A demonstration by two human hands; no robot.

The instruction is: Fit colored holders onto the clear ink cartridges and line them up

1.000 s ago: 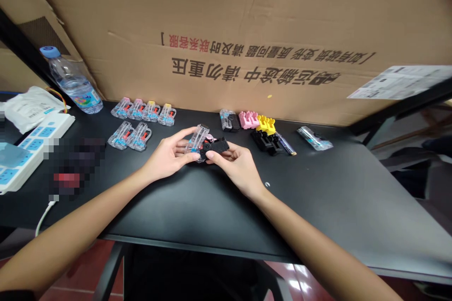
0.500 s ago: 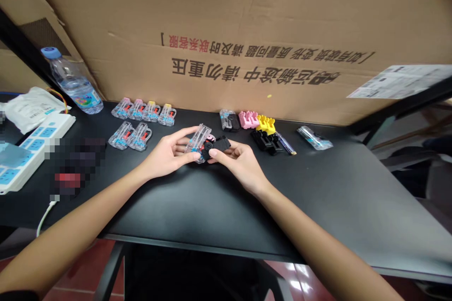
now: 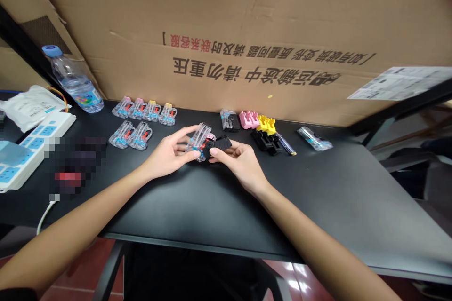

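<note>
My left hand grips a clear plastic toy-like casing with blue and red parts inside, thumb on its near end. In my right hand is a black plastic part, pinched between thumb and fingers. The two pieces touch over the middle of the black table; whether they are joined I cannot tell. A small pink piece shows between them. Behind my hands lies a similar clear-and-black unit.
Clear casings stand in two rows at left. Pink, yellow and black clips lie right of centre, beside a pen-like item and a plastic-wrapped packet. A bottle, power strip and cardboard border the space.
The clear casing and black part have tilted slightly against each other in my fingers. Both hands keep their hold and almost the same place.
</note>
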